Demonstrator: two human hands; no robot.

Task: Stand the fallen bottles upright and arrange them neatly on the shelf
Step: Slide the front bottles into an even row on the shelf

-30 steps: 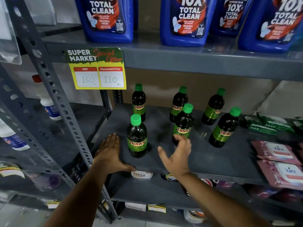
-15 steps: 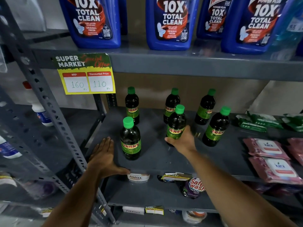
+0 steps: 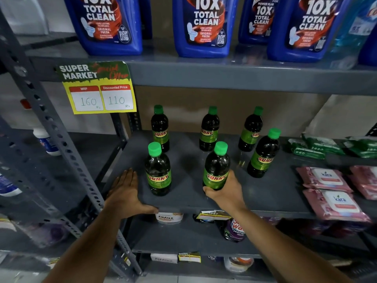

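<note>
Bottles with green caps and SUNNY labels, six in all, stand upright on the grey shelf (image 3: 265,193). The right hand (image 3: 226,193) wraps around the base of the front middle bottle (image 3: 216,166), thumb at its left side, fingers curled behind. Just left of that hand, between the two hands, stands the front left bottle (image 3: 158,170), untouched. The left hand (image 3: 124,193) lies flat and open on the shelf's front edge, fingers together, thumb hooked over the lip. Beyond the hands stand three back bottles (image 3: 209,129); another bottle (image 3: 263,154) stands right of the right hand. Pink wipe packs (image 3: 334,203) lie further right.
</note>
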